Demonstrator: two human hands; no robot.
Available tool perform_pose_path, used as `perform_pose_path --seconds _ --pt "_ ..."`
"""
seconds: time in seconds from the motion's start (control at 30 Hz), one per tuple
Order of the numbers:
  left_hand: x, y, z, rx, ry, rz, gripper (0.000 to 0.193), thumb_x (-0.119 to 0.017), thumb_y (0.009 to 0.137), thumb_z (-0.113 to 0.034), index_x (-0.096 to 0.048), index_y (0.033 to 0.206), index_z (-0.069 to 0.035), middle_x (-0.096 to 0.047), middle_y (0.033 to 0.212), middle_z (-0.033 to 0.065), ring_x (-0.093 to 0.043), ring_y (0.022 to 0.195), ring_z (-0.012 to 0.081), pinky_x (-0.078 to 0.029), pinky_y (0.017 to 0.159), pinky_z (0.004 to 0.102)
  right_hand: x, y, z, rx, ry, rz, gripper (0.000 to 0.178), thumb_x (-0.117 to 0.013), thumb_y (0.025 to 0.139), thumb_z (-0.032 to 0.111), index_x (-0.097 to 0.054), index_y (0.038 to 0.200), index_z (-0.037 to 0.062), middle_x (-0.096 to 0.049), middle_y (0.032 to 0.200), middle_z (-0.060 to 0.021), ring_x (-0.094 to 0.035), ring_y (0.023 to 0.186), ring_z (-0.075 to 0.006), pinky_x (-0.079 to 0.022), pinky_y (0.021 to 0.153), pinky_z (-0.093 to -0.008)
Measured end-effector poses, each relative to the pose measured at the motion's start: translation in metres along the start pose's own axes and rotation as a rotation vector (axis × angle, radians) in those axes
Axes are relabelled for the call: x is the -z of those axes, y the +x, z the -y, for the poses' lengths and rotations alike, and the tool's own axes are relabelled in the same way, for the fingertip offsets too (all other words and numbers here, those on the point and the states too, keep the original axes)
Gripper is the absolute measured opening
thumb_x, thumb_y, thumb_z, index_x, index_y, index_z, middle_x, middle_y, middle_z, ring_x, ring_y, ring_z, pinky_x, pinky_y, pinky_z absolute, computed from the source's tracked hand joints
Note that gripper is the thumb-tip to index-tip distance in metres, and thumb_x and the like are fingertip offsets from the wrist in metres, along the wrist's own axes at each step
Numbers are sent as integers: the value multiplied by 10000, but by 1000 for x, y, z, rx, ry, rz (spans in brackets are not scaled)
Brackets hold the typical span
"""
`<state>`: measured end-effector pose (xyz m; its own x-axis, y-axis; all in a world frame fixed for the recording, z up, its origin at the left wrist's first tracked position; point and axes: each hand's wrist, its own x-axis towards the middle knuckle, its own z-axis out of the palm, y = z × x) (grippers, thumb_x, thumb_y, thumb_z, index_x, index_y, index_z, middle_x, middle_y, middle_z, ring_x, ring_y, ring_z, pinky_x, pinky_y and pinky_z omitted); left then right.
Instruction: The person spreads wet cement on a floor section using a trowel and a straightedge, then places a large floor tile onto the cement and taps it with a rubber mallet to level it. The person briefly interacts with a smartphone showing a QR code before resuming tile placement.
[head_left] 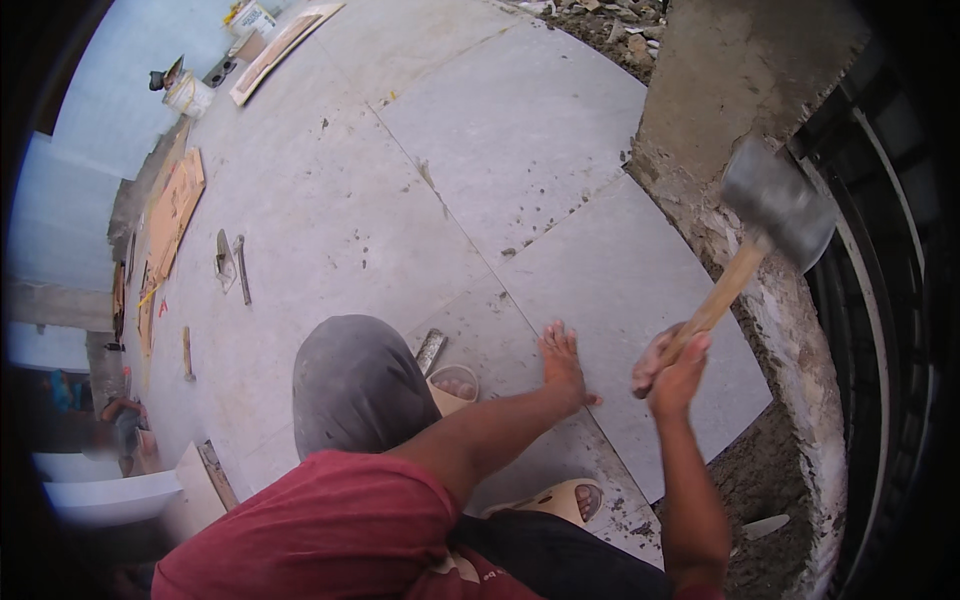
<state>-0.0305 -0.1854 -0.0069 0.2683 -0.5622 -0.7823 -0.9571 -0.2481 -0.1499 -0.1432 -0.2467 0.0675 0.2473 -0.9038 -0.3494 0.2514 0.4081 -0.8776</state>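
Observation:
My right hand (pixel 674 372) is closed round the wooden handle of a rubber mallet (pixel 722 280). The mallet's dark grey head is raised at the right, blurred by motion, over the rough concrete edge. My left hand (pixel 563 362) lies flat with its fingers spread, pressing on a large light grey floor tile (pixel 620 270) beside the seam with the neighbouring tile. Bits of mortar are scattered over the tiles. Under the tile's right edge, wet mortar (pixel 765 480) shows.
A trowel (pixel 224 262) and a metal bar (pixel 242 270) lie on the tiles at left, near a hammer (pixel 187 353). Cardboard (pixel 175 215) and buckets (pixel 190 96) stand along the blue wall. Dark metal bars (pixel 880 200) line the right. Another person (pixel 130 425) is at far left.

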Motion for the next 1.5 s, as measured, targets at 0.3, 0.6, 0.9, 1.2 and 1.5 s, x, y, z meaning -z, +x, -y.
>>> perform_pose_path --seconds 0.3,0.6,0.9,1.2,1.5 --pt "-8 -4 5 -4 -70 -15 1364 -612 695 -828 -64 1540 91 -40 1586 356 -48 1488 482 -102 1196 547 -7 2 13 -436 -218 168 643 -372 997 639 -502 786 45 -453 518 -38 -429 353 -140 -378 335 -299" --pt "7 3 -8 0 15 24 1362 -621 697 -832 -69 1544 81 -20 1589 354 -40 1487 488 -117 1190 555 44 13 -28 -424 -700 139 576 -437 1019 540 -511 737 43 -460 514 -34 -436 351 -143 -380 353 -312" --pt "47 32 -12 -114 -54 -217 1415 -733 617 -790 -52 1571 2 -2 1606 315 -91 1445 574 -201 1120 675 77 -33 86 392 -611 -151 452 -499 1022 454 -553 874 31 -511 607 -16 -483 514 -72 -383 454 -245" --pt "62 42 -26 -99 -45 -131 1473 -771 555 -793 -9 1589 -74 9 1614 299 -118 1431 593 -220 1116 672 116 13 -38 198 -1074 -89 397 -594 982 359 -547 880 -21 -606 685 -235 -605 623 -389 -486 571 -440" --pt "64 41 -20 -65 -56 -98 1476 -791 555 -776 11 1591 -97 8 1623 273 -138 1440 568 -273 1110 648 98 4 -37 478 -652 -129 336 -598 988 277 -561 833 -19 -558 599 -146 -572 538 -247 -449 529 -357"
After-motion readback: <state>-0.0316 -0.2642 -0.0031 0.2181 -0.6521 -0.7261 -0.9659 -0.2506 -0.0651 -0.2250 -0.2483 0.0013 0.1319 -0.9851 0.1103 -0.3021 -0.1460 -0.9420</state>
